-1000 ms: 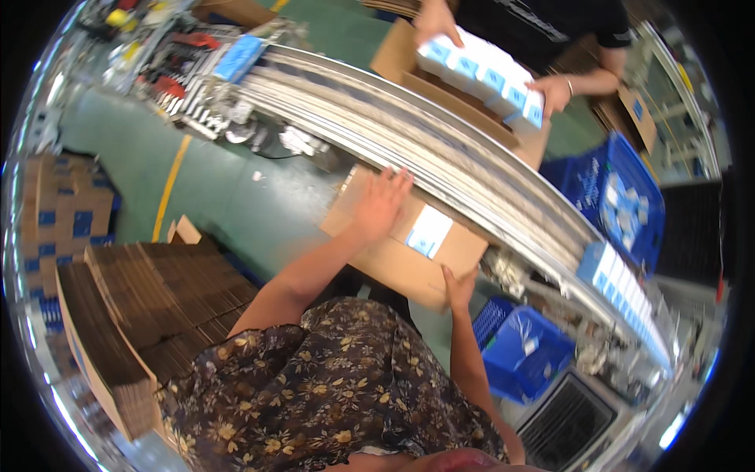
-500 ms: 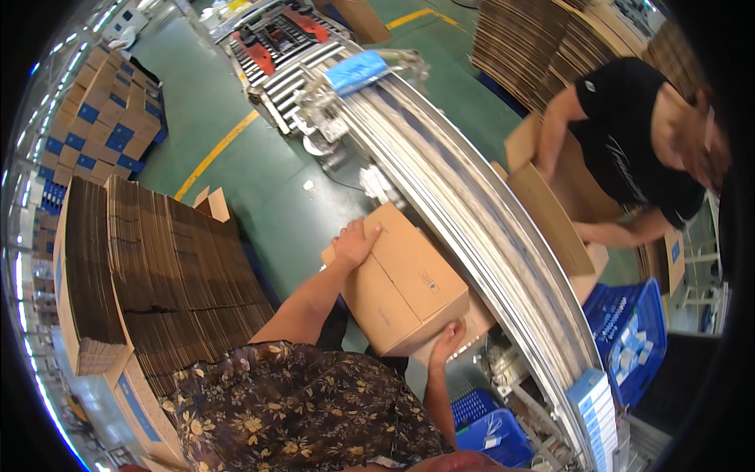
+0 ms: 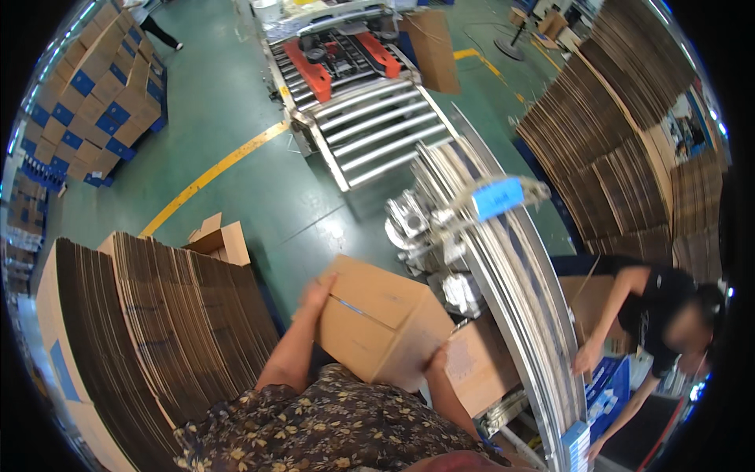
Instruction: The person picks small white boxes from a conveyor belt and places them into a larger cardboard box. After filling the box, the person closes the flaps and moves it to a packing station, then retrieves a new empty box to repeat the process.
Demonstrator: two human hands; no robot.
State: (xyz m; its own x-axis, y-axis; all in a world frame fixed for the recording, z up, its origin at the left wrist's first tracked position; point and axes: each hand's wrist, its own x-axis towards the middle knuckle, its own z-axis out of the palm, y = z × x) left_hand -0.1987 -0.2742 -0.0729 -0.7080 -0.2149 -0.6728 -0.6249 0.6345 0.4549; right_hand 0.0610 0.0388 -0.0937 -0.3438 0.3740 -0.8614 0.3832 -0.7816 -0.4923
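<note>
Between my two hands I hold a brown cardboard box (image 3: 373,315) in front of my body, tilted, with a seam across its top. My left hand (image 3: 316,295) presses on its left side, a little smeared by motion. Against the lower right corner lies my right hand (image 3: 435,363), partly hidden behind the box edge. Another cardboard surface (image 3: 481,363), likely a box, sits just right of the held box, beside the conveyor (image 3: 515,295).
Tall stacks of flat cardboard (image 3: 181,315) stand at left, others (image 3: 621,173) at far right. A roller table (image 3: 377,134) with red parts lies ahead. Across the conveyor a co-worker (image 3: 653,315) leans near a blue crate (image 3: 609,393). An open box (image 3: 220,240) rests behind the left stack.
My view has turned, and the roller table shows more fully. The held box has tilted and moved away from the conveyor, uncovering the cardboard beside it. The co-worker now reaches toward the conveyor.
</note>
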